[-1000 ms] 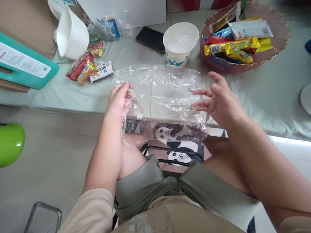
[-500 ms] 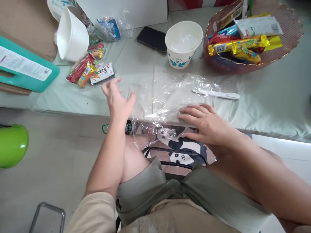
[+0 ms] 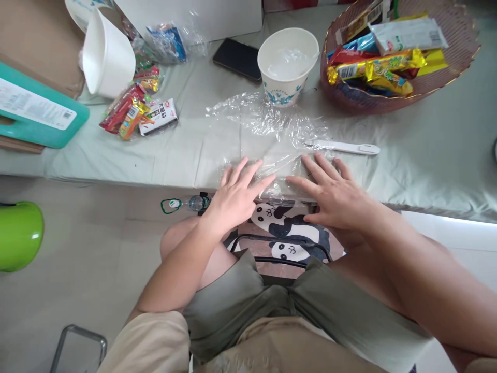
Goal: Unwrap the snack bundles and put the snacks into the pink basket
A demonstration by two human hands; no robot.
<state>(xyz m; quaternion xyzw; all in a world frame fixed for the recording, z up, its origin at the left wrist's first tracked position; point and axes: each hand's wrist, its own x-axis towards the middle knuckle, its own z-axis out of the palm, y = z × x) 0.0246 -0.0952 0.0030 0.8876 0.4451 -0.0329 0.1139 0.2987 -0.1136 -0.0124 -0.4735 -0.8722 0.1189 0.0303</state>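
Note:
A sheet of clear plastic film (image 3: 267,129) lies crinkled over the cloth-covered table in front of me. My left hand (image 3: 237,194) rests on its near left part with fingers spread. On the near right part lies my right hand (image 3: 332,191), its fingers spread as well. Neither hand grips anything. Just beyond my right fingers is a white utility knife (image 3: 345,147), its left tip touching the film. Behind the film stands a white paper bowl (image 3: 287,67) with blue leaf print and crumpled clear plastic inside.
A pink ribbed bowl (image 3: 458,62) of wrapped snacks stands far right. A black phone (image 3: 237,59) lies left of the paper bowl. Packaged snacks (image 3: 132,114), another white paper bowl (image 3: 108,57) on its side and a teal board (image 3: 39,109) are at left.
My left hand has moved right and toward me, from beside the snack packs onto the film. The film's overhanging near part now lies mostly on the table. My right hand stays there, fingers spread wider.

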